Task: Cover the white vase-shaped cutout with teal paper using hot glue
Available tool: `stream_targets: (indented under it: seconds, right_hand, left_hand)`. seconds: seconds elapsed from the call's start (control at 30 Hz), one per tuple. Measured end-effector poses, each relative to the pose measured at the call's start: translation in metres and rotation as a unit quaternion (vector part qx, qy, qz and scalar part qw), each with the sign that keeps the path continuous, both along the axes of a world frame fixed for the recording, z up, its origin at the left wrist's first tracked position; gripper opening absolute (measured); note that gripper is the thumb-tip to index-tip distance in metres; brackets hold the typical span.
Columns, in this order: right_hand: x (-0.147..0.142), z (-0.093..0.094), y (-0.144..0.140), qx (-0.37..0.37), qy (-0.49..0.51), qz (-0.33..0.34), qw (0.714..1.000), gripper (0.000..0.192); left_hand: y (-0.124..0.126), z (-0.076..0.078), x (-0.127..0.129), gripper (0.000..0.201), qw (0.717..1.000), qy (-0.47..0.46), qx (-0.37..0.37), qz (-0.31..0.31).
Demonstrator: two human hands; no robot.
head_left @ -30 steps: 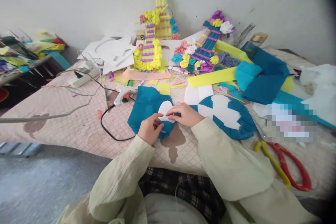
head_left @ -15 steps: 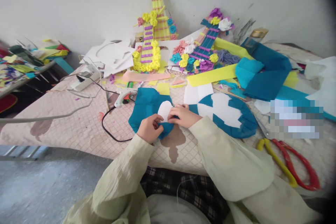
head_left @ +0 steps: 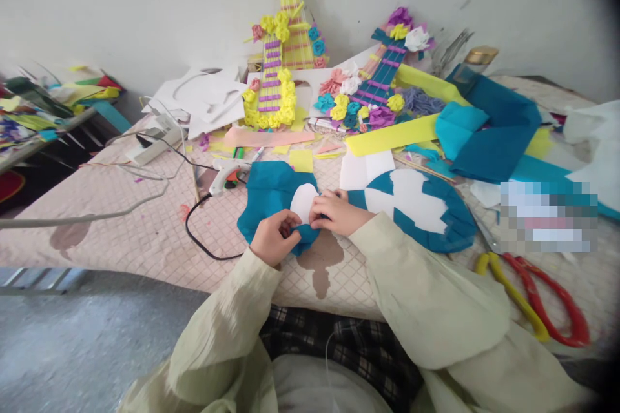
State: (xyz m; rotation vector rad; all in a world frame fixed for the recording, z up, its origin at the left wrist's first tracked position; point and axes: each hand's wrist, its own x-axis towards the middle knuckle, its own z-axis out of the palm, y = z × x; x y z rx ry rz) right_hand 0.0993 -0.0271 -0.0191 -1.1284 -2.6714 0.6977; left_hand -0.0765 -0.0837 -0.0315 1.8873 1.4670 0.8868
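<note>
Between my hands lies a sheet of teal crepe paper [head_left: 271, 190] with a white rounded card end [head_left: 303, 201] on it. My left hand [head_left: 275, 237] is closed, pinching the teal paper at its near edge, where it folds up over the card. My right hand [head_left: 336, 213] is closed as well, its fingertips pressed on the paper and card edge close to the left fingers. Right of my hands, a rounded card body [head_left: 411, 200] has teal paper around its rim and a white cross-shaped area bare. A narrow teal strip joins it toward my right hand.
A white glue gun [head_left: 227, 174] with a black cord lies left of the paper. Scissors [head_left: 527, 297] with red and yellow handles lie at right. Paper-flowered toy guitars [head_left: 271, 87] lean at the back, near a yellow paper strip [head_left: 397, 135] and a power strip [head_left: 154, 150].
My fingers have shifted only slightly, and the teal paper's near edge now covers a little more of the white card's lower part. The view has tilted slightly.
</note>
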Motion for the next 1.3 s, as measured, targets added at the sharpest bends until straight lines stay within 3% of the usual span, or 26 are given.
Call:
stream_targets:
  seconds: [0.43,0.73,0.83,0.97,1.1,1.2,1.3]
  right_hand:
    - [-0.002,-0.004,-0.004,0.029,0.026,-0.003,0.999,0.01]
    - [-0.002,-0.008,-0.003,0.014,0.088,-0.044,0.995,0.012]
    - [0.003,-0.002,-0.002,0.014,0.126,-0.078,0.989,0.01]
    - [0.015,0.007,-0.009,0.007,0.183,-0.172,0.968,0.006]
    - [0.019,0.005,-0.031,-0.061,0.205,-0.243,0.946,0.013]
    - [0.014,0.002,-0.052,-0.161,0.221,-0.25,0.929,0.028]
    - [0.005,0.0,-0.066,-0.275,0.269,-0.247,0.889,0.028]
  left_hand:
    - [0.001,-0.002,-0.001,0.015,0.998,0.031,0.049,0.03]
    - [0.005,-0.002,0.003,0.02,0.991,0.095,0.09,0.038]
    - [0.006,-0.003,0.002,0.019,0.987,0.121,0.098,0.028]
    - [0.009,-0.003,0.0,0.016,0.981,0.159,0.11,0.02]
    - [0.011,-0.003,-0.002,0.02,0.981,0.166,0.092,0.032]
    - [0.012,-0.003,-0.003,0.027,0.98,0.177,0.076,0.052]
    - [0.013,-0.002,-0.003,0.032,0.981,0.175,0.06,0.055]
